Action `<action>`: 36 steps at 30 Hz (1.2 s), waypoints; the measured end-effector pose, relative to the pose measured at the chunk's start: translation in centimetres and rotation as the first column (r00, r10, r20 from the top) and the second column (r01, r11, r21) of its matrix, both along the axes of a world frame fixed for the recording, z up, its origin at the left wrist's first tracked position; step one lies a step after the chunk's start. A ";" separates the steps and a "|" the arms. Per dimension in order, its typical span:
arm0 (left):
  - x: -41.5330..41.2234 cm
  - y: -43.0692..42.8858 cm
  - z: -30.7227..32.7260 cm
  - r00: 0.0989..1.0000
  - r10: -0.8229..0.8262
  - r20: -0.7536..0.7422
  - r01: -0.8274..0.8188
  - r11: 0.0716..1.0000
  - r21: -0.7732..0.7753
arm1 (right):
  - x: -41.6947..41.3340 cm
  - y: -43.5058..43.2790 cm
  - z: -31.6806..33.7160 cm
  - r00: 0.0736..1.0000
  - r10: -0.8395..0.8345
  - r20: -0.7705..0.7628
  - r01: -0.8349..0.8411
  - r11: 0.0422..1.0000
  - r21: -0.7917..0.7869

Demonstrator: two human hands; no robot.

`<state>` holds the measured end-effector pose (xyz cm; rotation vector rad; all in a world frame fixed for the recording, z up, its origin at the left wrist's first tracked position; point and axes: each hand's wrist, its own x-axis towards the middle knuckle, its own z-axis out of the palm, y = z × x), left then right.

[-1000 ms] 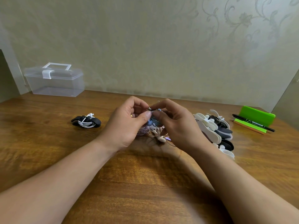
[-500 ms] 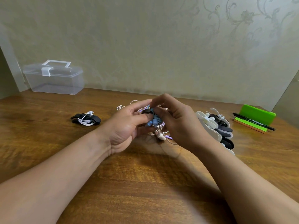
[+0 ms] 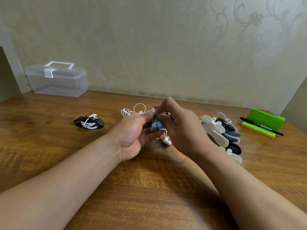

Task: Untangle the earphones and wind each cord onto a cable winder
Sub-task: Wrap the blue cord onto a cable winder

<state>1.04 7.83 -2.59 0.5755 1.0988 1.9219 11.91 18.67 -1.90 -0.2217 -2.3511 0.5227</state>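
Blue-grey earphone cord [image 3: 157,125], bunched into a small lump, sits clamped between both hands over the middle of the wooden table [image 3: 149,193]. Its longer side runs roughly from 12 to 6 o'clock, with the thicker part toward 6. The left hand [image 3: 132,136], at its 9 o'clock, pinches it with the thumb above and the fingers beneath. The right hand [image 3: 181,128], at its 3 o'clock, nips the upper end with curled fingertips. A white earbud [image 3: 167,141] hangs just below at 6 o'clock. Loose pale cords [image 3: 132,111] lie at 11 o'clock of the hands. Farther out are a black winder wound with white cord [image 3: 89,123] at 9 o'clock, a heap of black and white winders [image 3: 221,132] at 3 o'clock, a green stand [image 3: 264,119] with a black pen [image 3: 261,127] beyond it, and a clear box [image 3: 56,80] at 10 o'clock.
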 end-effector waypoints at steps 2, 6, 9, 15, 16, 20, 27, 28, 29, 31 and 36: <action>-0.1 0.0 -0.1 1.000 -0.006 0.021 0.006 1.000 0.004 | -0.1 -0.2 -0.1 1.000 -0.009 0.011 0.009 1.000 -0.026; -0.3 0.2 -0.4 0.996 0.088 0.010 -0.088 0.996 0.029 | 0.0 0.0 -0.5 0.999 -0.005 -0.044 -0.008 0.954 -0.299; -0.3 0.2 -0.8 0.987 0.122 -0.108 -0.121 0.993 0.012 | 0.1 0.0 -0.1 0.997 0.026 -0.078 -0.063 0.852 -0.520; -1.2 -0.3 -0.8 0.844 0.124 -0.522 -0.156 0.988 -0.018 | 0.7 0.5 1.3 0.990 0.124 -0.061 -0.121 0.572 -0.811; -1.4 -0.5 -0.7 0.806 0.109 -0.581 -0.147 0.989 -0.019 | 0.7 0.6 1.3 0.990 0.128 -0.056 -0.117 0.540 -0.834; -1.6 -0.8 -0.7 0.775 0.046 -0.631 -0.103 0.993 -0.054 | 0.7 1.0 1.1 0.987 0.160 -0.032 -0.113 0.533 -0.838; -1.2 -0.8 -0.9 0.849 -0.038 -0.527 0.017 0.999 -0.044 | 0.4 0.7 0.8 0.999 0.050 -0.015 -0.043 0.651 -0.757; -1.3 -0.8 -0.9 0.833 -0.030 -0.552 0.004 0.999 -0.049 | 0.5 0.8 0.8 0.998 0.067 -0.012 -0.052 0.625 -0.779; -1.4 -0.8 -0.9 0.817 -0.027 -0.576 -0.006 0.998 -0.056 | 0.6 1.0 1.0 0.996 0.089 -0.015 -0.064 0.587 -0.807; -1.5 -0.9 -0.8 0.791 -0.022 -0.611 -0.014 0.998 -0.055 | 0.8 1.1 1.4 0.991 0.131 -0.032 -0.091 0.479 -0.873; -1.4 -1.2 -0.6 0.754 -0.021 -0.656 -0.018 0.998 -0.053 | 0.9 1.4 1.4 0.972 0.232 -0.029 -0.064 0.148 -0.987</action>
